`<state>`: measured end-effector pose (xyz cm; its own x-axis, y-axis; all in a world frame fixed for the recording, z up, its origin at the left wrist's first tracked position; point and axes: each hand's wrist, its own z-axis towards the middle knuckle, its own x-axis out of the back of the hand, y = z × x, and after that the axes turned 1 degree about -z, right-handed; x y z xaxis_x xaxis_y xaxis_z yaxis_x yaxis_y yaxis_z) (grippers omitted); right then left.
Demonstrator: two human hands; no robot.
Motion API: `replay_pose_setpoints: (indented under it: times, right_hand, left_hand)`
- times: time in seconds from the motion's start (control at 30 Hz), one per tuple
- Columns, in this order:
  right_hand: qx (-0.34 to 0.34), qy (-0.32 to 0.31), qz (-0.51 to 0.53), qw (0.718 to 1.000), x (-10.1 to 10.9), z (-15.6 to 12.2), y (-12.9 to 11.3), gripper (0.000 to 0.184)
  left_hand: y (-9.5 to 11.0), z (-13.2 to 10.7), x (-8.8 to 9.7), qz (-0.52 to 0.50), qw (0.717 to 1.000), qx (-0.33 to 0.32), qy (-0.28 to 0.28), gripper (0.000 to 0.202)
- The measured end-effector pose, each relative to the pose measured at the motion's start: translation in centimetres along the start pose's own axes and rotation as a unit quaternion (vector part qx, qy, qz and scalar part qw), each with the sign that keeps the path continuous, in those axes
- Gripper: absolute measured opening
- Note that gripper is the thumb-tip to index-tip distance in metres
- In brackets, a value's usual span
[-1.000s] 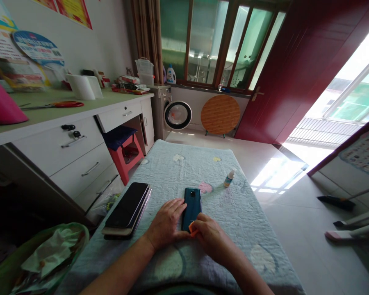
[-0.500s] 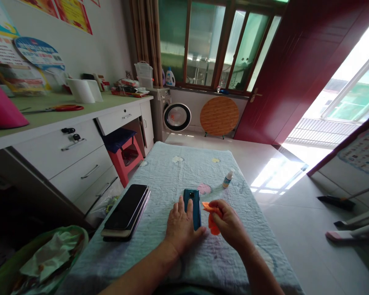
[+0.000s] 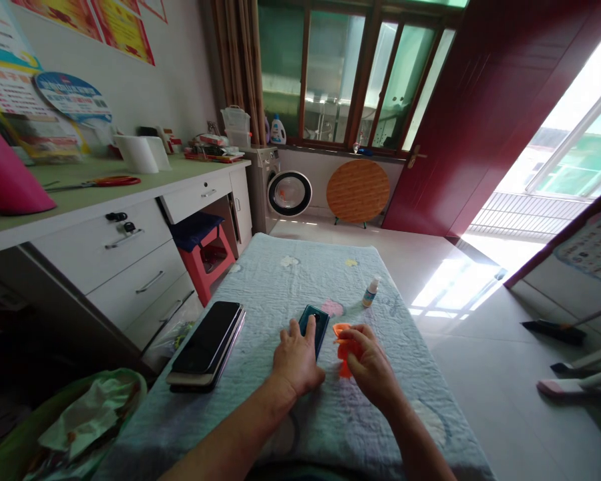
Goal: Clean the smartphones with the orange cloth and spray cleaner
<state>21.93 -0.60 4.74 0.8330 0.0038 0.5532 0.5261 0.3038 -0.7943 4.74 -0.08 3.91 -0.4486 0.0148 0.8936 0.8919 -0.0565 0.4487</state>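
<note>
One teal smartphone under spread left hand; well clear, right hand pinching orange cloth; beyond, white-topped spray bottle with unreadably small label.

Home room, washing machine, curtain, desk, plastic stool

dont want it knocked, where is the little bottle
In the head view, the little bottle stands right of centre on the blue cover, beyond the right hand.
</note>
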Motion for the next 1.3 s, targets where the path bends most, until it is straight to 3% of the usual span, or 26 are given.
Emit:
replay_pose_setpoints:
  times: [0.1, 0.27, 0.33, 0.43, 0.53, 0.73, 0.9, 1.03, 1.13, 1.3]
  right_hand:
    - [0.044, -0.040, -0.038, 0.997, 0.0, -0.5, 0.7, 0.049]
    - [0.021, -0.094, -0.146, 0.985, 0.1, -0.8, 1.7, 0.058]
    - [0.013, -0.102, -0.158, 0.982, 0.3, -0.7, 1.5, 0.055]
    - [-0.007, -0.109, -0.158, 0.981, 0.8, -0.3, 1.1, 0.034]
    - [-0.006, -0.086, -0.167, 0.982, 1.0, 0.2, 0.8, 0.016]
    - [0.033, 0.008, -0.227, 0.973, 0.3, 0.7, 1.5, 0.015]
    - [-0.005, 0.015, -0.277, 0.961, 0.0, 0.1, 1.5, 0.017]
    - [0.012, 0.051, -0.155, 0.987, -0.1, -0.1, 0.1, 0.021]
    - [-0.057, 0.013, 0.037, 0.998, -1.5, -0.3, -0.8, 0.035]
    - [-0.204, -0.049, 0.288, 0.934, -4.1, -0.5, -1.7, 0.068]
  left_hand:
    - [-0.3, 0.2, 0.6, 0.019, 1.000, 0.003, -0.009, 0.101]
    - [-0.7, 0.3, 1.7, 0.073, 0.997, 0.007, -0.021, 0.099]
    - [-1.1, 0.4, 2.0, 0.070, 0.997, 0.009, -0.018, 0.099]
    - [-2.1, 0.4, 2.3, 0.036, 0.999, 0.017, -0.020, 0.096]
    - [-3.1, 0.2, 2.4, -0.059, 0.998, 0.009, 0.004, 0.088]
    - [-4.2, -0.7, 2.5, -0.269, 0.962, -0.019, 0.041, 0.076]
    - [-4.4, -1.3, 1.7, -0.316, 0.948, -0.002, 0.025, 0.076]
    - [-4.2, -1.7, 0.9, -0.319, 0.947, 0.021, 0.027, 0.080]
    - [-3.6, -2.0, 1.0, -0.417, 0.908, 0.038, -0.007, 0.079]
    - [-2.1, -2.7, 1.6, -0.634, 0.767, 0.038, -0.092, 0.068]
